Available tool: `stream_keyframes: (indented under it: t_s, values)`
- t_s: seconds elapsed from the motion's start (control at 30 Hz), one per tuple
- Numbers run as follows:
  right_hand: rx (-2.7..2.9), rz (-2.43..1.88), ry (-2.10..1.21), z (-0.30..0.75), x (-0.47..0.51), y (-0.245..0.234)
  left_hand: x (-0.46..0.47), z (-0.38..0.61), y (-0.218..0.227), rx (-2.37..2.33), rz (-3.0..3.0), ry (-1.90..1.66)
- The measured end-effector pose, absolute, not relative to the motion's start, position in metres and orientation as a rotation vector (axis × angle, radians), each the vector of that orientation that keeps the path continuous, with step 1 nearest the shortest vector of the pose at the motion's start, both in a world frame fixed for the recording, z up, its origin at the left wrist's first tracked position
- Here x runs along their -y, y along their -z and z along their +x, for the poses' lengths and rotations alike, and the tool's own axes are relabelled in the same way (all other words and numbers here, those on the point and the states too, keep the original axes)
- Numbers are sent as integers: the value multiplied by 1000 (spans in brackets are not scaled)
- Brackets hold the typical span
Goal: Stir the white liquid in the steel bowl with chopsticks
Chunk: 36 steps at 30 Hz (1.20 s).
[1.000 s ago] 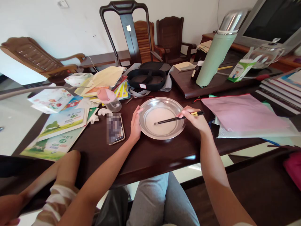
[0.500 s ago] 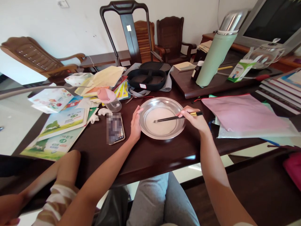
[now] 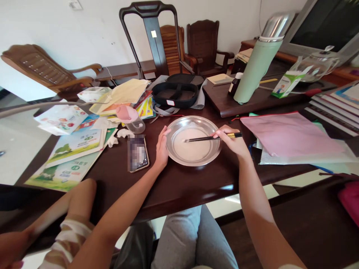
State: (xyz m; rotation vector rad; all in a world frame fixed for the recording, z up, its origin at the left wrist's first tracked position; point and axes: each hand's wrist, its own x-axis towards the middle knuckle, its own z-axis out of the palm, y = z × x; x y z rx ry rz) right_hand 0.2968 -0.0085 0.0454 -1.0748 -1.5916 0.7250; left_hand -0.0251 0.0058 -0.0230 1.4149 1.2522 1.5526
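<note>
A round, shallow metal basin stands on the dark wooden table, with whitish stuff over its bottom. My left hand holds the basin's left rim, fingers stretched along its outer side; the thumb is hard to make out. Closed round a pair of black chopsticks with gold-coloured ends, my right hand is over the basin's right rim. The chopstick tips dip into the whitish stuff near the middle. Left of my left hand lies a phone, its screen partly blurred out.
A pink-lidded cup, crumpled tissues and booklets lie to the left. Behind the basin is a black case. A green thermos and a pink pouch are to the right. Another person's arm rests at lower left.
The chopstick tips have shifted slightly up within the basin, and the chopsticks lie a little flatter. My left hand and the basin look unmoved.
</note>
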Motion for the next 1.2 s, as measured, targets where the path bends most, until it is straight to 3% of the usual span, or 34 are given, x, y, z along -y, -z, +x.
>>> stream_keyframes:
  t_s: [0.2, 0.37, 0.57, 0.8, 1.03, 1.2]
  values:
    - [1372, -1092, -661, 309, 9, -45, -7, -25, 24, -1242, 1396, -1563]
    - [1567, -1057, -813, 298, 12, -48, -7, -25, 26, -1243, 1409, -1557]
    - [1414, -1114, -648, 306, 7, -45, -9, -27, 29, -1248, 1415, -1543]
    - [1550, -1050, -824, 299, 11, -47, -8, -26, 27, -1241, 1381, -1555]
    - [1415, -1103, -656, 308, 8, -44, -8, -25, 26, -1248, 1384, -1547]
    - [1520, -1057, -778, 304, 11, -48, -8, -28, 27, -1236, 1415, -1534]
